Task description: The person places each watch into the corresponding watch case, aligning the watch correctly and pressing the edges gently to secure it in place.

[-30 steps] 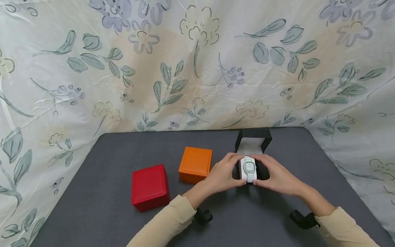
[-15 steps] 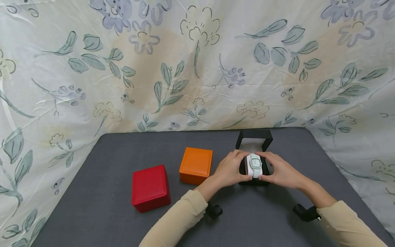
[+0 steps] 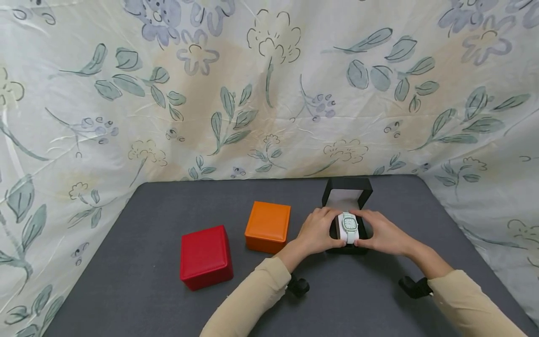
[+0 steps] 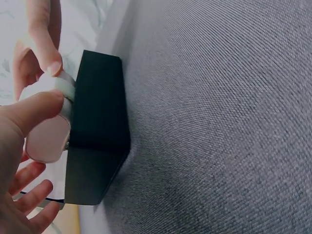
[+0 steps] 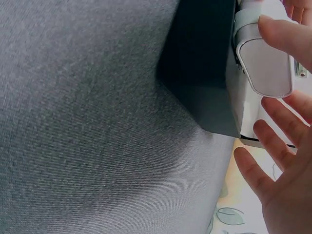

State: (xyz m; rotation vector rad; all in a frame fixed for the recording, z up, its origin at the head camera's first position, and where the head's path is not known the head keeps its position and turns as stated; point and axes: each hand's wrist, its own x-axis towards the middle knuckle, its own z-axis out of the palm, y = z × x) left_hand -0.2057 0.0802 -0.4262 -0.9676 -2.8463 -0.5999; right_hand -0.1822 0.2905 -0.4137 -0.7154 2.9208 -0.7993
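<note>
A wristwatch point(image 3: 350, 223) with a pale mint strap and rounded square face is wrapped around a white cushion point(image 4: 48, 139). My left hand point(image 3: 317, 231) pinches the cushion's left side between thumb and fingers. On the opposite side, my right hand point(image 3: 385, 234) holds it the same way. The cushion sits at the mouth of a black watch box point(image 4: 97, 102), standing partly above its rim in both wrist views. The box's lid point(image 3: 347, 183) is raised at the back, showing a light lining. In the right wrist view, the other fingers point(image 5: 275, 141) spread loosely beside the cushion.
An orange box point(image 3: 268, 222) with its lid down stands left of the black box. Further left and nearer is a closed red box point(image 3: 205, 255). The dark grey tabletop point(image 3: 139, 262) ends at a floral curtain point(image 3: 269, 93) behind.
Both hands have shifted the watch and cushion to the right, bringing them over the middle of the black box, then slightly down. The red and orange boxes have stayed in place.
</note>
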